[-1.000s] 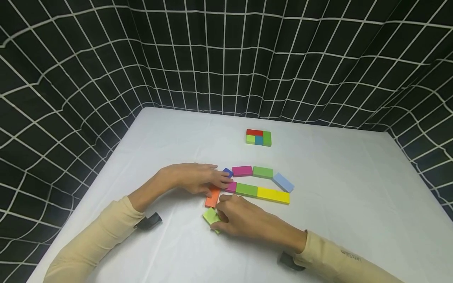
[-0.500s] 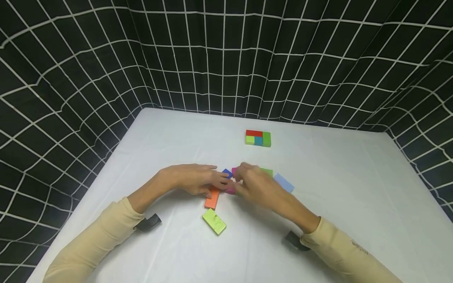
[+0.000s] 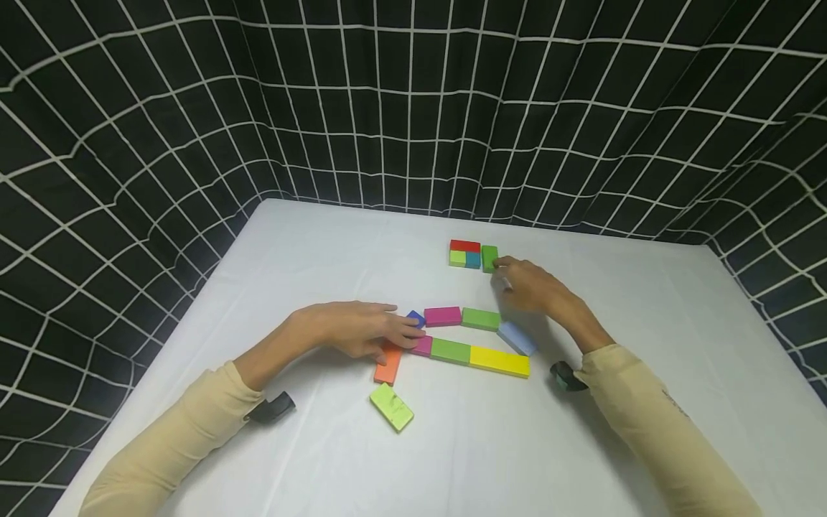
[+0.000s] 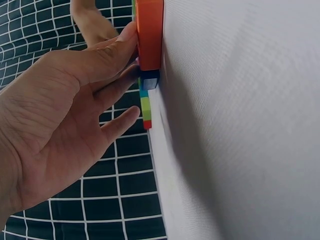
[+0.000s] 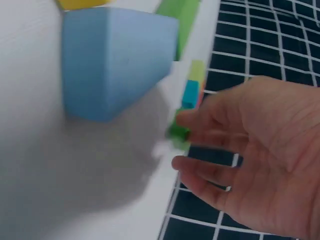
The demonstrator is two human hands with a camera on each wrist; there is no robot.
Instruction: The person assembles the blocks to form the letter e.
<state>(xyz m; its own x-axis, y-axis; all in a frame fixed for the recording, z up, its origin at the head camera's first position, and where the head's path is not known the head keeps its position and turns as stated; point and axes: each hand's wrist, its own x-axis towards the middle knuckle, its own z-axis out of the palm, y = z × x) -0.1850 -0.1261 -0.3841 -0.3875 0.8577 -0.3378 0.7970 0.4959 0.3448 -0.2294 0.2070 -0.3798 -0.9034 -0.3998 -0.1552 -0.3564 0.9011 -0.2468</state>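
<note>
My left hand (image 3: 358, 332) rests over the left end of the block outline, its fingers fairly straight. Its thumb touches the orange block (image 3: 388, 365), and its fingertips lie by the blue block (image 3: 416, 317) and the lower magenta block (image 3: 422, 346), which they partly cover. At the back, my right hand (image 3: 533, 287) pinches a green block (image 3: 489, 259), standing slightly apart from the red block (image 3: 465, 245), the small lime block (image 3: 457, 258) and the teal block (image 3: 473, 259). In the right wrist view that green block (image 5: 179, 131) is blurred and partly behind the fingers.
The outline continues with an upper magenta block (image 3: 442, 316), two green blocks, a light blue block (image 3: 517, 338) and a yellow block (image 3: 500, 361). A larger lime block (image 3: 391, 407) lies in front on the white table (image 3: 310, 459). A black gridded curtain (image 3: 413, 108) surrounds it.
My right hand has left the larger lime block, crossed over the outline and reached the back group. The green block there has shifted slightly right, away from its neighbours. My left hand stays put.
</note>
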